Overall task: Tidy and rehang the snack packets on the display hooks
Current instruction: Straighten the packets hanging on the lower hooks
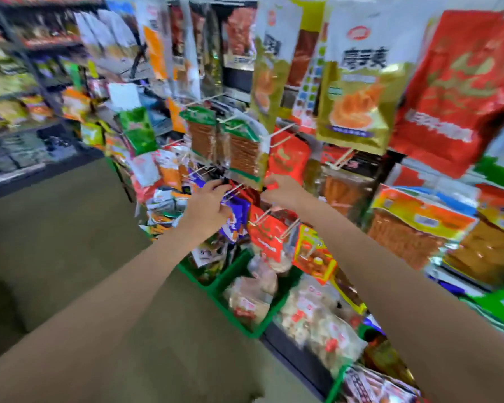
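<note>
Both arms reach into a blurred rack of hanging snack packets. My left hand point(208, 203) curls around purple packets point(239, 212) at the tip of a white display hook point(234, 189). My right hand point(282, 190) pinches the lower edge of a red packet point(288, 158) just beneath two green-topped packets of brown strips point(242, 146). More red packets point(266, 234) hang on hooks below both hands. Motion blur hides the fingertips.
Green bins point(239, 271) of bagged snacks stand under the rack. Large gold point(358, 97) and red point(463, 91) bags hang at upper right. Orange-topped packs point(413, 228) fill the right side. Shelving point(26, 82) runs along the left, beyond brown floor point(56, 242).
</note>
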A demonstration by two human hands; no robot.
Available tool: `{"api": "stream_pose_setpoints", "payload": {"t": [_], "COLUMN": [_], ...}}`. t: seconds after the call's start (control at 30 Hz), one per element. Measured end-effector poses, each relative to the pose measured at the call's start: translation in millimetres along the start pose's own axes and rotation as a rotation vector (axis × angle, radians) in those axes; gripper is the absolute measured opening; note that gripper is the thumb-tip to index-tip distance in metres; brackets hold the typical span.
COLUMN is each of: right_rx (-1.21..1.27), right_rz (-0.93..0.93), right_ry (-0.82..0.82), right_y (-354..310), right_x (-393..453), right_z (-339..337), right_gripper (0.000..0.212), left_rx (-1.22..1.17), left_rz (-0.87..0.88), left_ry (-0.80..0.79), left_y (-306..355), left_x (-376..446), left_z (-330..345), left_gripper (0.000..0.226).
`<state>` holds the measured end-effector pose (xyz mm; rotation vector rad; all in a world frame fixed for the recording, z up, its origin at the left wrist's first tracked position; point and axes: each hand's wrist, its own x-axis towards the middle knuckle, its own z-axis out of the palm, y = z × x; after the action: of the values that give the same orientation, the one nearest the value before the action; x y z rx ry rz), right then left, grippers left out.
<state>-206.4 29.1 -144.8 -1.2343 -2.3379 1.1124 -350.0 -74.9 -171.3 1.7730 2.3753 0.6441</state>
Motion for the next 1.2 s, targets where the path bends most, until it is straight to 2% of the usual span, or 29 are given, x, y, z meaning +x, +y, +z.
{"api": "stream_pose_setpoints", "payload": {"t": [0.1,0.13,0.2,0.23,0.33,0.37,0.5,0.6,0.7,0.77,0.87,0.97,1.03,1.1,1.2], "right_rx": [0.092,0.113,0.097,0.078,0.058,0.048,-0.004,-0.019,-0.009,-0.098,-0.218,-0.32,-0.228,-0.049,0.036], "right_rz": [0.062,0.071,0.099,0.109,0.182,0.223,0.315,0.338,0.23,0.157,0.185,0.236,0.32,0.391,0.358], "right_ry": [0.005,-0.005,-0.016,-0.007,0.027,0.059,0.237,0.422,0.595,0.686,0.642,0.381,0.216,0.233,0.381], "right_y": [-8,-8,-7,-1,17,19,-6,-6,-8,-16,-30,-29,-30,-32,-39], "right_x": [57,77,119,144,219,233,253,266,268,265,259,260,263,266,259], "right_z": [19,26,40,48,72,79,83,79,71,67,68,66,58,51,65], "right_gripper": [0.046,0.044,0.028,0.033,0.09,0.094,0.061,0.057,0.048,0.044,0.04,0.025,0.04,0.058,0.029], "left_rx": [0.001,-0.009,-0.005,0.005,0.014,0.018,-0.006,0.023,0.025,0.023,-0.014,0.002,-0.001,-0.02,-0.063], "left_rz": [-0.027,-0.039,-0.043,-0.038,-0.029,-0.022,0.001,0.011,0.072,0.113,0.15,0.206,0.248,0.276,0.295], "left_ry": [-0.003,-0.009,-0.02,-0.032,-0.099,-0.119,-0.154,-0.135,-0.124,-0.124,-0.16,-0.236,-0.234,-0.221,-0.211], "left_y": [-42,-54,-74,-84,-112,-118,-145,-162,-174,-178,-177,-181,-189,-195,-198], "left_x": [26,36,61,73,118,128,166,181,191,194,190,186,184,182,176], "left_z": [-8,-9,-11,-11,-12,-12,-18,-22,-25,-26,-29,-34,-38,-43,-48], "left_gripper": [0.048,0.048,0.048,0.048,0.048,0.049,0.048,0.045,0.041,0.038,0.035,0.033,0.031,0.029,0.03]}}
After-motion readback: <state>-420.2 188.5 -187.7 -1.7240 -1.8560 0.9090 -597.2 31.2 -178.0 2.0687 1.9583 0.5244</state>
